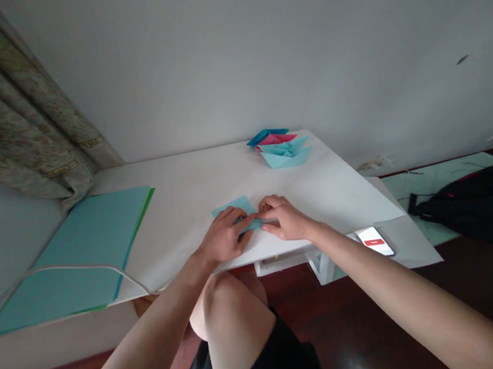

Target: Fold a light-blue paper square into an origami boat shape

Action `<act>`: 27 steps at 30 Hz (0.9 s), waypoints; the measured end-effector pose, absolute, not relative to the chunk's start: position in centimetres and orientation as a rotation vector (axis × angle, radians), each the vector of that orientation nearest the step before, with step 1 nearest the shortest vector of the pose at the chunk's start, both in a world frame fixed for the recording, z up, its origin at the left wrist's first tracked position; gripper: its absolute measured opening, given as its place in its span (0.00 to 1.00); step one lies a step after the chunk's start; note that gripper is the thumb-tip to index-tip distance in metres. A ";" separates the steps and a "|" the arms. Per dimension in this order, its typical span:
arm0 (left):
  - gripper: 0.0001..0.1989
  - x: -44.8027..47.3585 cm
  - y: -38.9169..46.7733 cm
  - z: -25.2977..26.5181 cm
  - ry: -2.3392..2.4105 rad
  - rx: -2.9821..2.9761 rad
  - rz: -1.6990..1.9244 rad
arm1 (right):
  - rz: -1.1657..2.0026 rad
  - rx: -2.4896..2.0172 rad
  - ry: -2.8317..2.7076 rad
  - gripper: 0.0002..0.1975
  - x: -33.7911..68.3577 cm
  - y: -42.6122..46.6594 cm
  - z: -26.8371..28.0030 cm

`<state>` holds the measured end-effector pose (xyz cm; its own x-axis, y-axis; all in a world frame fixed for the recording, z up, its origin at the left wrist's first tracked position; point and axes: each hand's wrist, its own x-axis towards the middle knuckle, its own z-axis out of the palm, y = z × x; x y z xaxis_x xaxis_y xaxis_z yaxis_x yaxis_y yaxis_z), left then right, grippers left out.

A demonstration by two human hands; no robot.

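A small piece of folded light blue paper [240, 204] lies on the white table near its front edge. My left hand [227, 235] is closed on the paper's left and near side. From the right, my right hand [283, 217] pinches its right end with bent fingers. The two hands' fingertips almost meet over the paper, and they hide much of its folds. Beyond them, near the wall, stand several folded paper boats: light blue ones [287, 159] in front, a pink one [275, 139] behind, and a dark blue one [267, 136] at the back.
Large sheets of light blue paper [83, 246], with green edges beneath, cover the table's left part. A white cord [81, 266] crosses them. A phone [374, 242] rests at the right on a lower white surface. Farther right lies a black bag [478, 204]. A curtain [9, 118] hangs at left.
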<state>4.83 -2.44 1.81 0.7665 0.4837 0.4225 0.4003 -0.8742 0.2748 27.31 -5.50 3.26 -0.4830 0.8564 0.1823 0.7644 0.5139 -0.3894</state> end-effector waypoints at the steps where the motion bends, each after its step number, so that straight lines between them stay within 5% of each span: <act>1: 0.17 4.8 -2.4 1.8 0.692 2.792 0.742 | 0.343 -1.355 -2.420 0.15 27.3 -5.6 3.3; 27: 0.12 4.3 -1.8 0.2 0.437 2.613 0.861 | 0.466 -1.462 -2.479 0.18 27.9 -5.5 3.7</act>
